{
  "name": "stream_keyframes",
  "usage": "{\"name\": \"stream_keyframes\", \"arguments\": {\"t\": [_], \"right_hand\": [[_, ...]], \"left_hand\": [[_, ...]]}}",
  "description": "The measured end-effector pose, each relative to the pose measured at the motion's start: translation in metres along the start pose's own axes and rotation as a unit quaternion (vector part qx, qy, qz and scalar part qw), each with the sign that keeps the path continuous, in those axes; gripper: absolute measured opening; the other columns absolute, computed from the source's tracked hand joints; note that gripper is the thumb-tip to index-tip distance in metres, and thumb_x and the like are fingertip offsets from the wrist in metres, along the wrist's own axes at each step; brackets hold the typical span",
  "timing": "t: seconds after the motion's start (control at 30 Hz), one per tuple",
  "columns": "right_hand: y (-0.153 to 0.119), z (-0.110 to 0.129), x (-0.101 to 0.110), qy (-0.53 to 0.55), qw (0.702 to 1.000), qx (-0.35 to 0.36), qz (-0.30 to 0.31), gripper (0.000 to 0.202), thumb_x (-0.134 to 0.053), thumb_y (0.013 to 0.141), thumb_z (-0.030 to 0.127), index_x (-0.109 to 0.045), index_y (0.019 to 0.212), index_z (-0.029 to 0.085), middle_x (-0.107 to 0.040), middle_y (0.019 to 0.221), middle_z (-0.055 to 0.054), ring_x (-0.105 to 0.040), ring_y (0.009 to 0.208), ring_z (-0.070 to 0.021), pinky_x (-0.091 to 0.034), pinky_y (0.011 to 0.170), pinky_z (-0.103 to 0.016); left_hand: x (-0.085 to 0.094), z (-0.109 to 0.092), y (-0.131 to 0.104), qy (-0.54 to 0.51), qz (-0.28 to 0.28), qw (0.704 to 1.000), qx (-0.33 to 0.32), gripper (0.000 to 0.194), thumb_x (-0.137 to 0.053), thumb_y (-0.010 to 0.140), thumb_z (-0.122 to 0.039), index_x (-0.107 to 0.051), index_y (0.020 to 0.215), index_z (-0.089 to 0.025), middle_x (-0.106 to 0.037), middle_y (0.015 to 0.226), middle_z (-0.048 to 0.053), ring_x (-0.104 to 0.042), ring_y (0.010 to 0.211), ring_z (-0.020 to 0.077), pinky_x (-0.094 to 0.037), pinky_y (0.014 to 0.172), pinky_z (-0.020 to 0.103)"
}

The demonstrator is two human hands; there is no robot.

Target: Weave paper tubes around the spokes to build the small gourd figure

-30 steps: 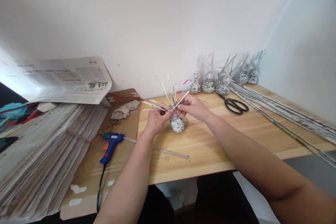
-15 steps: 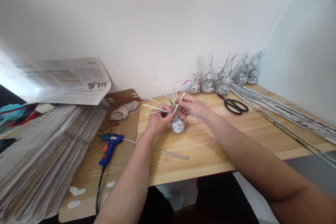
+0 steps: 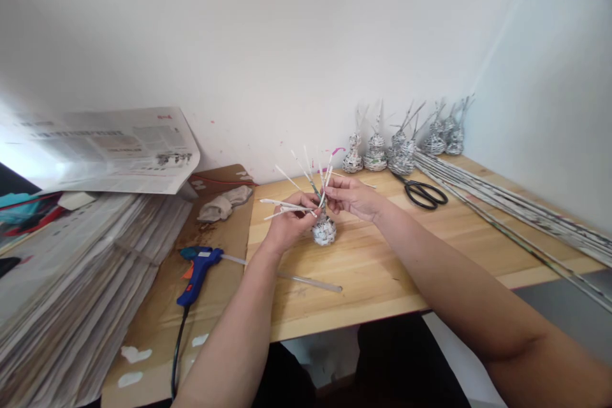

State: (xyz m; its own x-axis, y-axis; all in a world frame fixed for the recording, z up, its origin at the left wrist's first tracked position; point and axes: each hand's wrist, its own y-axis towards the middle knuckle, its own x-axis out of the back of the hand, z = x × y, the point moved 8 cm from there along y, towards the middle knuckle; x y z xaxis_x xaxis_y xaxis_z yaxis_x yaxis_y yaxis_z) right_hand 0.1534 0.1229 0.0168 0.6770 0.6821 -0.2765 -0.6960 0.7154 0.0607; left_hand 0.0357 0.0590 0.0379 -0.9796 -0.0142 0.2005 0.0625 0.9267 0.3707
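A small woven newspaper gourd [image 3: 324, 231] stands upright on the wooden table, its round base showing below my hands. Several rolled paper strips [image 3: 308, 169] fan up and out from its neck. My left hand [image 3: 289, 222] is closed at the left of the neck, with strips pinched between thumb and fingers and pointing left. On the other side my right hand [image 3: 351, 196] pinches an upright paper strip near the neck. The fingers partly hide the neck's weave.
A blue glue gun [image 3: 199, 274] lies on cardboard [image 3: 157, 331] at left, near a glove [image 3: 224, 204] and stacked newspapers [image 3: 95, 280]. Glue stick [image 3: 313, 282] lies in front. Black scissors [image 3: 423, 194], long paper rolls [image 3: 502, 204] and several woven gourds [image 3: 375, 154] sit right.
The strip in my right hand has tilted more upright, and that hand has shifted slightly. Strips at my left hand have changed angle. The view has turned a little.
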Motion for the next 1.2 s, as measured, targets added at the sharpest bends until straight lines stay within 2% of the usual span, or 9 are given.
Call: {"name": "stream_keyframes", "arguments": {"t": [0.17,0.23,0.37,0.5,0.6,0.73,0.87,1.0,1.2], "right_hand": [[0.002,-0.008,-0.004,0.030,0.999,-0.026,0.013,0.033,-0.082,0.069,0.038,-0.061,0.082,0.017,-0.066,0.065,0.001,-0.059,0.053,-0.0094,-0.050,0.052,-0.022],[0.002,-0.007,-0.003,0.031,0.999,-0.013,-0.011,0.036,-0.083,0.066,0.038,-0.060,0.083,0.017,-0.066,0.066,0.002,-0.060,0.053,-0.0099,-0.051,0.052,-0.023],[0.000,0.010,0.006,-0.050,0.987,0.088,-0.125,0.035,-0.083,0.064,0.037,-0.057,0.079,0.018,-0.062,0.063,0.004,-0.057,0.052,-0.0094,-0.047,0.049,-0.022],[-0.005,0.027,0.002,-0.174,0.951,0.192,-0.171,0.025,-0.077,0.070,0.033,-0.063,0.084,0.018,-0.064,0.070,0.001,-0.058,0.057,-0.0108,-0.047,0.053,-0.024],[-0.006,0.028,-0.003,-0.241,0.931,0.216,-0.168,0.021,-0.072,0.076,0.031,-0.071,0.091,0.017,-0.072,0.083,-0.005,-0.066,0.073,-0.0163,-0.054,0.069,-0.030],[-0.003,0.021,-0.006,-0.269,0.932,0.197,-0.146,0.019,-0.068,0.079,0.028,-0.075,0.092,0.017,-0.076,0.093,-0.009,-0.071,0.085,-0.0215,-0.057,0.082,-0.037],[-0.005,0.024,-0.006,-0.303,0.923,0.185,-0.147,0.022,-0.065,0.082,0.025,-0.075,0.099,0.017,-0.076,0.101,-0.010,-0.072,0.091,-0.0232,-0.057,0.082,-0.038],[-0.003,0.026,-0.011,-0.342,0.917,0.180,-0.099,0.021,-0.063,0.083,0.024,-0.077,0.098,0.019,-0.075,0.107,-0.009,-0.070,0.099,-0.0246,-0.057,0.081,-0.037],[-0.001,0.023,-0.004,-0.343,0.914,0.183,-0.111,0.023,-0.065,0.083,0.032,-0.077,0.094,0.017,-0.077,0.094,-0.010,-0.070,0.084,-0.0223,-0.055,0.077,-0.036]], "left_hand": [[-0.002,-0.004,0.000,-0.027,0.002,1.000,0.004,0.023,-0.075,0.072,-0.032,-0.058,0.069,-0.017,-0.070,0.093,0.007,-0.064,0.080,0.0169,-0.050,0.067,0.028],[-0.001,-0.004,0.000,-0.023,-0.005,1.000,0.000,0.022,-0.074,0.072,-0.031,-0.058,0.069,-0.017,-0.070,0.092,0.007,-0.064,0.079,0.0165,-0.049,0.067,0.027],[0.004,0.000,0.001,-0.004,-0.037,0.999,-0.005,0.017,-0.072,0.073,-0.027,-0.058,0.069,-0.017,-0.070,0.091,0.006,-0.063,0.078,0.0162,-0.048,0.067,0.027],[0.006,0.004,0.002,0.004,-0.045,0.999,-0.002,0.016,-0.070,0.075,-0.025,-0.058,0.070,-0.017,-0.070,0.091,0.007,-0.064,0.080,0.0168,-0.048,0.066,0.027],[0.007,0.003,0.002,0.015,-0.047,0.999,-0.004,0.016,-0.070,0.075,-0.025,-0.057,0.070,-0.017,-0.070,0.092,0.007,-0.063,0.078,0.0163,-0.047,0.064,0.026],[0.008,0.002,0.001,0.037,-0.059,0.998,-0.010,0.016,-0.069,0.075,-0.026,-0.057,0.070,-0.017,-0.070,0.087,0.006,-0.062,0.074,0.0150,-0.045,0.063,0.025],[0.010,0.001,0.002,0.047,-0.069,0.996,-0.025,0.014,-0.068,0.076,-0.027,-0.059,0.070,-0.018,-0.071,0.088,0.005,-0.064,0.079,0.0159,-0.047,0.066,0.025],[0.014,-0.003,0.002,0.040,-0.085,0.995,-0.041,0.014,-0.068,0.075,-0.025,-0.058,0.068,-0.020,-0.070,0.084,0.003,-0.065,0.081,0.0164,-0.049,0.073,0.027],[0.012,-0.004,0.001,0.046,-0.076,0.995,-0.040,0.014,-0.068,0.076,-0.025,-0.058,0.068,-0.019,-0.069,0.083,0.003,-0.063,0.077,0.0153,-0.048,0.070,0.026]]}}
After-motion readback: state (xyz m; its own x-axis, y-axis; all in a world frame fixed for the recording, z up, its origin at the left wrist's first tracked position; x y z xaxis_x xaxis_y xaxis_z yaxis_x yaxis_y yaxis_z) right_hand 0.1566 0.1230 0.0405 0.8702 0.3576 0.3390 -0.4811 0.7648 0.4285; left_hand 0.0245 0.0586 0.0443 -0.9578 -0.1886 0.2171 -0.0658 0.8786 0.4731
